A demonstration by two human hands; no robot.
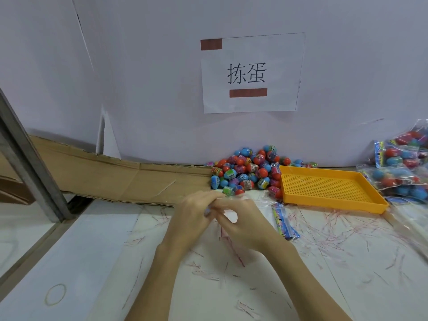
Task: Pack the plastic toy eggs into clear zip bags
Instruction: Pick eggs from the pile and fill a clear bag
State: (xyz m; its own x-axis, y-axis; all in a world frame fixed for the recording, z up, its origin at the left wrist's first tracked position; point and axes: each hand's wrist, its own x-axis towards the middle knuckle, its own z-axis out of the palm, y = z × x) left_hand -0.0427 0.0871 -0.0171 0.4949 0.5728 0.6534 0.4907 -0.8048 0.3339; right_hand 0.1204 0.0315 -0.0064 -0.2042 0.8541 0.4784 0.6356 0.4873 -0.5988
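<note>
At table centre the left hand (pixel 192 216) and right hand (pixel 240 218) meet, fingers curled, pinching a clear zip bag (pixel 228 213) between them. Just beyond the fingertips lies the loose egg pile (pixel 247 170); right of it an orange tray (pixel 324 186), then filled bags (pixel 403 172).

The left hand (pixel 193 214) and the right hand (pixel 240 218) meet with curled fingers, and they hide the thing pinched between them; only a clear, blurred bit shows. The filled bags (pixel 400 167) are cut off by the right edge of the picture. The labels on the loose eggs (pixel 247 170) are too small to read. The yellow tray (pixel 328 188) covers the right side of this pile.
</note>
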